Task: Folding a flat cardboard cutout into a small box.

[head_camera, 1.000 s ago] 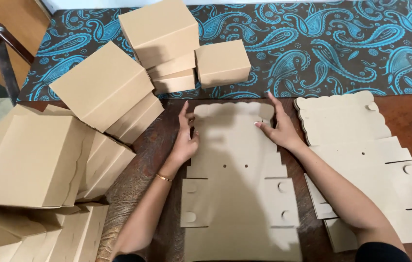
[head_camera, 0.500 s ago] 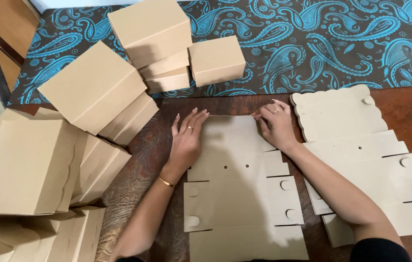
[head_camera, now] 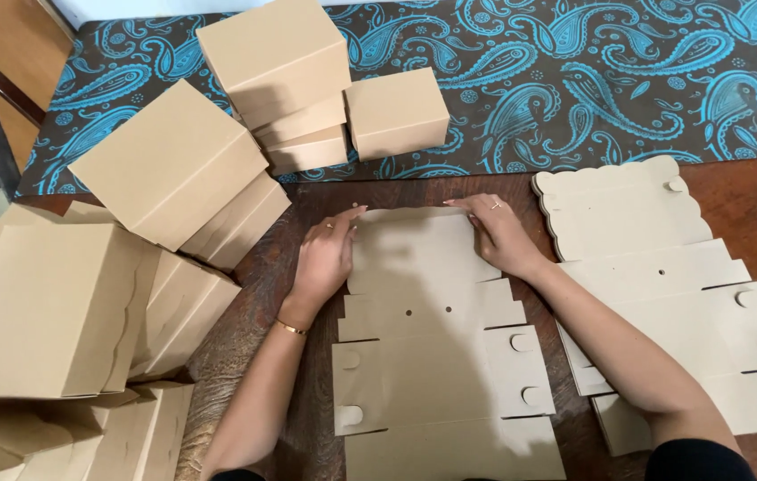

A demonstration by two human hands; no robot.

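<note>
Nearby, folded boxes, flat stack, both hands apart, pressing cardboard blank

One view only, worn on the head and tilted steeply down over the wooden table, close enough that both forearms run off the bottom edge at 6 o'clock. It faces away from the person toward 12 o'clock, where the blue paisley cloth fills the top. Folded boxes crowd 9 o'clock, a flat cardboard stack sits at 3 o'clock.
</note>
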